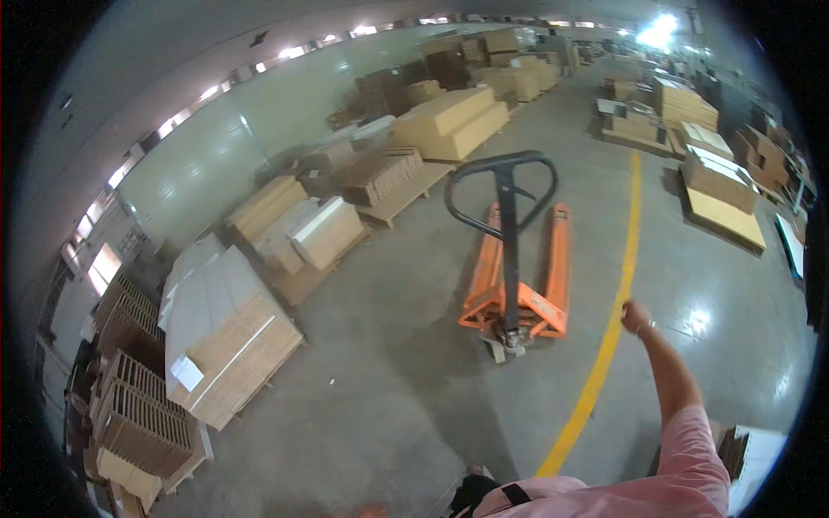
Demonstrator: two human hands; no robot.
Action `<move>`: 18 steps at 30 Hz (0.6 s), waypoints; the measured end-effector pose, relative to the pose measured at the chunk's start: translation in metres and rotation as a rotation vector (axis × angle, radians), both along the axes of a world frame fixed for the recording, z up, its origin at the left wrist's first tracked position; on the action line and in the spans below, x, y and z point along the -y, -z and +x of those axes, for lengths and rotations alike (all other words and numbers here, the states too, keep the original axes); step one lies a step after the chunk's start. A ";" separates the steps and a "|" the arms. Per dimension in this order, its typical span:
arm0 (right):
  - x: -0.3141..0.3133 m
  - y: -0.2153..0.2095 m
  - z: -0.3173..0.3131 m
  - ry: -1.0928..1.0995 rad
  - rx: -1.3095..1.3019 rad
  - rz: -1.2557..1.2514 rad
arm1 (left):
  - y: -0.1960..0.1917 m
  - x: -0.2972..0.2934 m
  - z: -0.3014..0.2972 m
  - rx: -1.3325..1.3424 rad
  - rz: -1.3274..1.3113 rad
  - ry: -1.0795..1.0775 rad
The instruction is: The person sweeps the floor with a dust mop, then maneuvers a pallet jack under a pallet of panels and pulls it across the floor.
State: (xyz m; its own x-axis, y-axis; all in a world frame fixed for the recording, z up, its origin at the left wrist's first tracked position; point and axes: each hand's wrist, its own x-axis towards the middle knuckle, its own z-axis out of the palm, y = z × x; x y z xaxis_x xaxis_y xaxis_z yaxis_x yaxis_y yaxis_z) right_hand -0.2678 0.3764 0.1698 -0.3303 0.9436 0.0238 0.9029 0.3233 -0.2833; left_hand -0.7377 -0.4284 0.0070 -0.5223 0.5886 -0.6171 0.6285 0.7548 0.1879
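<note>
Out to the right, over the yellow floor line, my right hand (635, 316) hangs at the end of an outstretched arm. Its fingers are curled in, and nothing shows in them. An orange pallet jack (553, 259) stands ahead, to the left of that hand and apart from it. Its black loop handle (451, 198) rises upright, with both forks pointing away from me. Only a sliver of my left hand (373, 512) shows at the bottom edge; its fingers are hidden.
Stacked boards on a pallet (233, 345) stand at the left, with slatted brown stacks (142, 414) beside them. More pallet loads, including a tan stack (449, 125), line the wall. A yellow line (604, 354) runs along the floor. Right of it sits a loaded pallet (721, 181).
</note>
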 end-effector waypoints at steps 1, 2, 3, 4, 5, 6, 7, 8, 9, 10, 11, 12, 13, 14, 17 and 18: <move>-0.019 -0.056 -0.023 0.089 -0.003 0.067 | -0.010 0.015 0.018 0.189 -0.012 -0.304; -0.044 -0.104 -0.040 0.093 -0.081 0.151 | -0.032 0.011 0.023 0.368 -0.018 -0.612; -0.066 -0.136 -0.092 -0.014 -0.064 0.235 | -0.038 0.023 0.021 0.354 -0.010 -0.668; -0.087 -0.161 -0.126 -0.040 -0.143 0.407 | -0.038 0.026 0.016 0.396 0.043 -0.703; -0.091 -0.195 -0.168 -0.113 -0.154 0.520 | -0.040 0.036 0.009 0.426 0.090 -0.748; -0.098 -0.225 -0.201 -0.121 -0.216 0.554 | -0.037 0.038 -0.001 0.457 0.151 -0.782; -0.102 -0.248 -0.232 -0.126 -0.274 0.585 | -0.033 0.039 -0.010 0.490 0.211 -0.813; -0.111 -0.262 -0.259 -0.116 -0.246 0.618 | -0.028 0.040 -0.014 0.527 0.273 -0.844; -0.121 -0.270 -0.281 -0.112 -0.215 0.649 | -0.021 0.041 -0.011 0.565 0.335 -0.881; -0.126 -0.277 -0.302 -0.124 -0.224 0.631 | -0.014 0.041 -0.003 0.598 0.403 -0.929; -0.138 -0.273 -0.322 -0.135 -0.239 0.615 | -0.006 0.036 0.001 0.624 0.479 -0.973; -0.197 -0.259 -0.308 -0.178 -0.174 0.695 | 0.007 0.019 -0.008 0.661 0.571 -0.984; -0.205 -0.253 -0.332 -0.151 -0.132 0.596 | 0.010 0.021 0.000 0.663 0.650 -1.050; -0.235 -0.248 -0.331 -0.172 -0.131 0.493 | 0.018 0.014 0.002 0.682 0.737 -1.085; -0.306 -0.219 -0.350 -0.265 0.250 0.391 | 0.029 -0.036 -0.006 0.506 0.695 -1.063; -0.314 -0.235 -0.360 -0.138 0.988 0.353 | 0.023 -0.057 -0.018 0.479 0.714 -1.126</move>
